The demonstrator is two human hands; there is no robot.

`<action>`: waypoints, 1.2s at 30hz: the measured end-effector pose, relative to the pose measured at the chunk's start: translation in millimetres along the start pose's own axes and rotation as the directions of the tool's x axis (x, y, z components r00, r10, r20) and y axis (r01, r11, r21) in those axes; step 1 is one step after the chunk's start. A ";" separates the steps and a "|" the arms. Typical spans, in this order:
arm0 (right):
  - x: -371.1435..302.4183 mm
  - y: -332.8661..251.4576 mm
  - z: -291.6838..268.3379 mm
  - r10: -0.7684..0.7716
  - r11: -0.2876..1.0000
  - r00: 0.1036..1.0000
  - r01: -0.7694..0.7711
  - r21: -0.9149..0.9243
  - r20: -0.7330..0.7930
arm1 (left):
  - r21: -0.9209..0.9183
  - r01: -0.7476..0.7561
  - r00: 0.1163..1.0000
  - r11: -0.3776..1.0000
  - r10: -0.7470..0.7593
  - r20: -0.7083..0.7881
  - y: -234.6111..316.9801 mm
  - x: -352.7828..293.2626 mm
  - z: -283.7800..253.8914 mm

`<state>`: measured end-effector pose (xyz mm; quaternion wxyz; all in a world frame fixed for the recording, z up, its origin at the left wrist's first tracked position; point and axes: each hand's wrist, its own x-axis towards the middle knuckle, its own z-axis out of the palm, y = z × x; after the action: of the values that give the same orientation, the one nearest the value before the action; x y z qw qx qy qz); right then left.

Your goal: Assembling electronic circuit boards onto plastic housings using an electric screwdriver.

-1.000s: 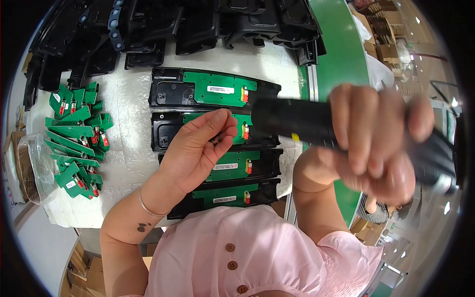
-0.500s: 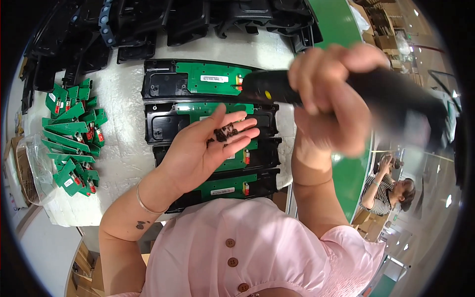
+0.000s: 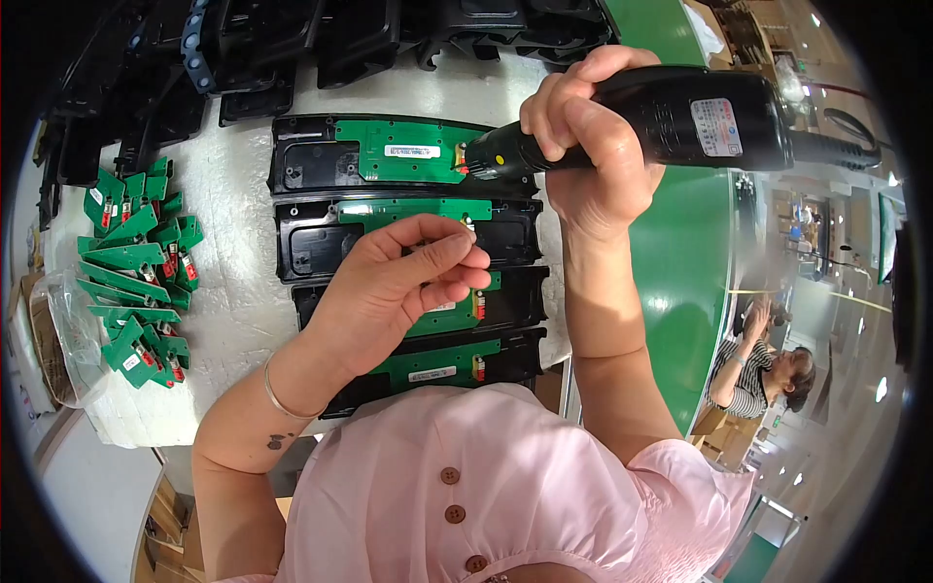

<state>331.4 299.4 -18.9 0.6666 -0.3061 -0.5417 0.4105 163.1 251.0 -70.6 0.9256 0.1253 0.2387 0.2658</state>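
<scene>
My right hand (image 3: 598, 146) grips a black electric screwdriver (image 3: 680, 117), held nearly level. Its tip meets the right end of the green circuit board (image 3: 408, 154) in the farthest black plastic panel (image 3: 316, 167), beside a small red-and-white connector. My left hand (image 3: 398, 282) is curled over the second panel, thumb and forefinger pinched together. A tiny bright bit shows at those fingertips. Small dark screws lay in this palm a moment ago; the curled fingers hide them now. Two more panels with boards, a third panel (image 3: 520, 297) and a nearest one (image 3: 520, 356), lie closer to me.
A heap of loose green circuit boards (image 3: 136, 272) lies at the left, beside a clear plastic bag (image 3: 63, 335). Black plastic housings (image 3: 355, 39) crowd the far edge. The screwdriver's cord (image 3: 836, 151) trails right. Another person (image 3: 763, 374) sits beyond the green surface (image 3: 671, 291).
My left hand has closed from an open palm holding small dark screws to a pinch. The screwdriver, blurred before, has steadied and shifted slightly left, its tip now at the far board.
</scene>
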 end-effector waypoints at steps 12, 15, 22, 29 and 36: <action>6.0 -0.4 12.1 0.093 0.990 0.990 -0.079 -0.119 0.111 | -0.051 -0.039 0.998 0.998 0.036 -0.060 0.6 -1.0 -2.4; 7.3 1.8 11.2 0.105 0.989 0.987 -0.091 -0.112 0.122 | -0.024 -0.028 0.998 0.999 0.027 -0.061 2.0 -1.4 0.1; -1.5 -10.9 18.6 0.017 0.986 1.000 -0.017 -0.163 0.004 | -0.169 -0.060 0.996 0.984 0.049 -0.069 -2.9 0.2 -4.8; -13.6 -88.0 24.2 -0.125 0.986 0.947 0.086 0.141 0.295 | -0.286 -0.067 0.997 0.956 0.073 0.010 -5.5 1.2 -7.8; -18.8 -82.9 21.3 -0.157 0.985 0.934 0.124 0.120 0.322 | -0.334 -0.022 0.997 0.942 0.047 0.068 -8.5 1.6 -8.1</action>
<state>327.1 242.7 47.7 0.6082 -0.1603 -0.6454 0.4333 163.9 245.7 -81.2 0.9369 -0.0185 0.1534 0.3137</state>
